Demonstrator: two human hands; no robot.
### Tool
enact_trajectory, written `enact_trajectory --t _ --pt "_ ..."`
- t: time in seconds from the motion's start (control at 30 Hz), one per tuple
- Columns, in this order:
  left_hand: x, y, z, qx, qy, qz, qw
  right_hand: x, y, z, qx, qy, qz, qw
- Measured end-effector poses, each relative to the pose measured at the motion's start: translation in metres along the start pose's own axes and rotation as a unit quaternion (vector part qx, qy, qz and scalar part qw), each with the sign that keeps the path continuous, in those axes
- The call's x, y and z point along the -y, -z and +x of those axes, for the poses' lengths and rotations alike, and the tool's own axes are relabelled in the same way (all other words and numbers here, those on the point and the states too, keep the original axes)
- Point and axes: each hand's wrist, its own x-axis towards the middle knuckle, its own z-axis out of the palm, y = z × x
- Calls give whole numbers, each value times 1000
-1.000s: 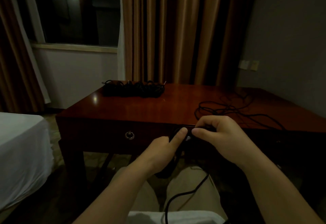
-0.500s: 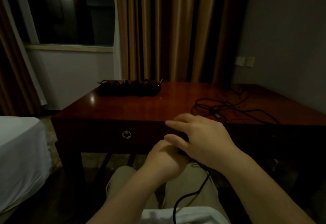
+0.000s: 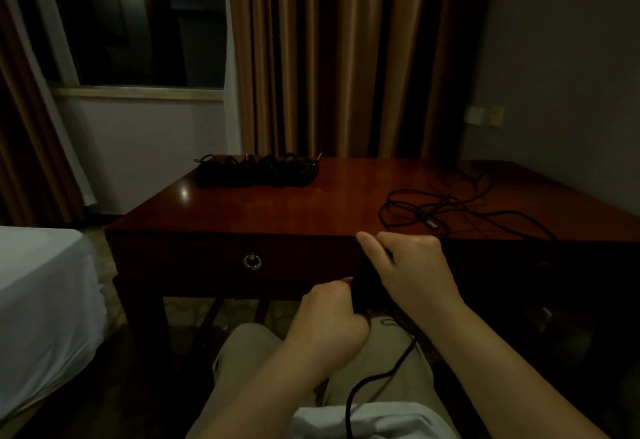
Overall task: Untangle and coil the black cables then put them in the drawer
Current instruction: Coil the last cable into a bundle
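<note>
So the bundle of black cable [image 3: 367, 286] being wound is pinched right between the two hands, hanging in front of the worktop's [image 3: 277, 210] near edge, a bit right of the drawer's ring pull [image 3: 252, 261]. Its long axis runs roughly up and down, tilted a little. It's really dark there, so I can't make out how many loops it has.

The left hand [image 3: 329, 322] is curled into a fist around the lower end of the bundle. The right hand [image 3: 412, 272] sits above it and to the right, thumb and fingers wrapped over the upper part, thumb tip poking up toward the worktop edge. Both are touching the bundle, and the left one looks like the anchor while the right does the wrapping, I'd guess.

A loose tail [image 3: 377, 373] drops from the bundle down across the lap, so there's still slack to take in, and it comes from below the hands, not from the worktop.

The drawer [image 3: 207, 262] is shut, just left of the hands, so the left hand is the nearer one for the pull.

Further out: a tangle of loose cable [image 3: 450, 210] on the worktop beyond the right hand, and a coiled pile [image 3: 256, 172] at the far left corner, well apart from everything. White bed [image 3: 38, 286] off to the left.
</note>
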Motion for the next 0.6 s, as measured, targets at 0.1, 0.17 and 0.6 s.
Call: enact_trajectory --t 0.1,0.17,0.6 --pt "-6 8 6 30 -14 -31 999 -1 12 9 51 -106 143 983" --pt "-12 15 6 63 -14 -61 996 0 19 13 77 -141 203 966" --pt "-4 20 -1 353 37 -350 867 22 26 10 248 -43 63 966"
